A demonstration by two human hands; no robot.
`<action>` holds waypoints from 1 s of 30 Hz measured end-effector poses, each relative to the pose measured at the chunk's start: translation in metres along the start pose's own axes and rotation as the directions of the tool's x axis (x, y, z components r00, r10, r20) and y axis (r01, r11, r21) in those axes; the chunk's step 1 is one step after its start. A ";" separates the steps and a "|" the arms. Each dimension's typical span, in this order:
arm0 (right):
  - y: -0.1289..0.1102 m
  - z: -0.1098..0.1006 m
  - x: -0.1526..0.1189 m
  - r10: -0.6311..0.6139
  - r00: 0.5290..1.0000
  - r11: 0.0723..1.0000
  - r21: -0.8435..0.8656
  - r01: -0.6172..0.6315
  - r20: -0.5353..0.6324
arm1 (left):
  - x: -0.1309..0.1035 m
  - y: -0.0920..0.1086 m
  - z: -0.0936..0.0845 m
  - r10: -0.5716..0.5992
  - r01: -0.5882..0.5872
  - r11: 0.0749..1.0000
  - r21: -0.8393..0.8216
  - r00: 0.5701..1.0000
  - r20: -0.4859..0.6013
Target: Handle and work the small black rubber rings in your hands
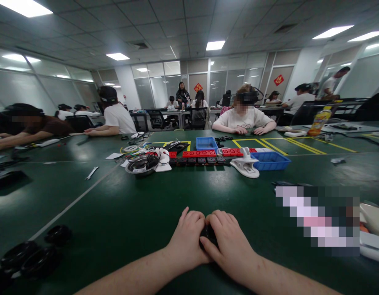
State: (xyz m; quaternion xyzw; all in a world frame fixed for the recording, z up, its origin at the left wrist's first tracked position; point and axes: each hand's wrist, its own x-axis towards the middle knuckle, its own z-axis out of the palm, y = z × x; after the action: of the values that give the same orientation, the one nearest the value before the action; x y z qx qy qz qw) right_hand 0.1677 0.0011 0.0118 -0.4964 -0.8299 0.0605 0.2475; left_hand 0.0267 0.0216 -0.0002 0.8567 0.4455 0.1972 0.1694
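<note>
Near the front of the green table (140, 213), my left hand (188, 235) and my right hand (229, 237) meet around a small, dark black object (209, 234). Both have curled fingers closed on it from either side. Most of the object is hidden under the fingers, so its kind cannot be made out. Several shiny black ring-shaped coils (58, 234) lie to the left, well apart from my hands.
Ahead stand red and black power sockets (202, 154), a white clamp (245, 164), a blue bin (271, 161), a smaller blue bin (207, 143) and a bowl of cables (142, 166). A wrench (91, 173) lies left. A person (245, 114) sits opposite; a bottle (319, 121) stands right.
</note>
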 end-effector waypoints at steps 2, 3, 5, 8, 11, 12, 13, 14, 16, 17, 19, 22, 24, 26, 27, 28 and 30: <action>0.001 -0.001 0.001 -0.022 0.999 0.999 0.046 0.021 0.031 | 0.002 -0.005 -0.003 0.044 -0.043 0.999 -0.032 0.999 0.026; 0.002 -0.003 0.001 -0.047 0.998 0.996 0.080 0.043 0.047 | 0.003 -0.008 -0.004 0.076 -0.073 0.996 -0.054 0.996 0.047; 0.003 -0.005 0.002 -0.116 0.991 0.981 0.163 0.103 0.068 | 0.005 -0.014 -0.008 0.146 -0.137 0.986 -0.097 0.985 0.093; 0.005 -0.008 0.001 -0.247 0.968 0.936 0.269 0.225 0.049 | 0.008 -0.023 -0.009 0.221 -0.206 0.971 -0.120 0.966 0.130; 0.003 -0.010 0.000 -0.351 0.936 0.893 0.306 0.330 0.013 | 0.009 -0.027 -0.007 0.257 -0.243 0.963 -0.113 0.957 0.135; 0.002 -0.010 -0.001 -0.376 0.927 0.884 0.304 0.355 0.010 | 0.009 -0.028 -0.006 0.263 -0.250 0.962 -0.111 0.955 0.135; 0.001 -0.010 -0.002 -0.393 0.919 0.879 0.298 0.373 0.010 | 0.009 -0.028 -0.005 0.265 -0.252 0.962 -0.108 0.955 0.134; 0.000 -0.009 -0.003 -0.406 0.914 0.876 0.289 0.386 0.009 | 0.009 -0.028 -0.004 0.264 -0.251 0.962 -0.104 0.955 0.133; -0.002 -0.008 -0.005 -0.419 0.908 0.875 0.266 0.404 0.001 | 0.009 -0.028 -0.003 0.260 -0.249 0.964 -0.095 0.957 0.130; -0.002 -0.006 -0.005 -0.422 0.907 0.876 0.253 0.410 -0.007 | 0.009 -0.028 -0.003 0.262 -0.251 0.964 -0.092 0.957 0.127; -0.002 -0.003 -0.007 -0.437 0.899 0.873 0.229 0.431 -0.027 | 0.009 -0.028 -0.003 0.274 -0.265 0.960 -0.088 0.954 0.118; -0.002 -0.002 -0.007 -0.470 0.881 0.857 0.209 0.470 -0.052 | 0.008 -0.028 -0.003 0.296 -0.288 0.954 -0.083 0.949 0.108; -0.002 -0.007 -0.007 -0.494 0.867 0.842 0.210 0.496 -0.069 | 0.008 -0.027 -0.004 0.301 -0.293 0.952 -0.085 0.948 0.106; -0.002 -0.015 -0.007 -0.510 0.854 0.827 0.216 0.519 -0.101 | 0.008 -0.026 -0.005 0.289 -0.280 0.955 -0.096 0.952 0.104; -0.002 -0.019 -0.007 -0.509 0.852 0.823 0.218 0.524 -0.125 | 0.007 -0.025 -0.006 0.277 -0.266 0.958 -0.105 0.955 0.104; -0.001 -0.022 -0.007 -0.493 0.857 0.830 0.217 0.514 -0.148 | 0.007 -0.024 -0.006 0.263 -0.252 0.961 -0.113 0.959 0.103; 0.001 -0.023 -0.006 -0.413 0.895 0.874 0.204 0.441 -0.165 | 0.007 -0.021 -0.008 0.236 -0.224 0.967 -0.123 0.967 0.093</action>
State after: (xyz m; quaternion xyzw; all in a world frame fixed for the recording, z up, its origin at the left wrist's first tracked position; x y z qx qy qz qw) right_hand 0.1812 -0.0067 0.0297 -0.2703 -0.8900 0.0734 0.3599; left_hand 0.0115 0.0399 -0.0020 0.9012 0.3215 0.1940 0.2166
